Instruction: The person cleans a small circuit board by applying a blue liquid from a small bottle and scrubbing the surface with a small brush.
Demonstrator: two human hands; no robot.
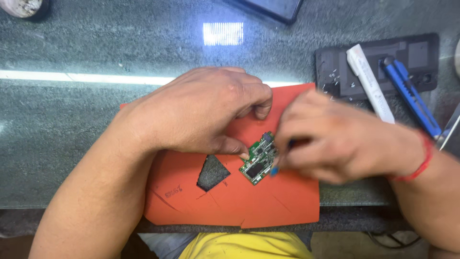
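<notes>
Left hand (201, 112): curled, thumb tip pinning the green circuit board (258, 158) at its 9 o'clock edge.
Right hand (335, 141): blurred — closed on a blue-tipped tool (274, 170).
Under them: orange mat (278, 201) — on the counter (57, 124).

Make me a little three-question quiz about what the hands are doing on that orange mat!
1. True or false: the left hand steadies the green circuit board with its thumb.
2. What colour is the tip of the tool in the right hand?
3. The orange mat has: A) a cut-out hole, B) a round lid, C) a handle.

Key: 1 true; 2 blue; 3 A.
</notes>
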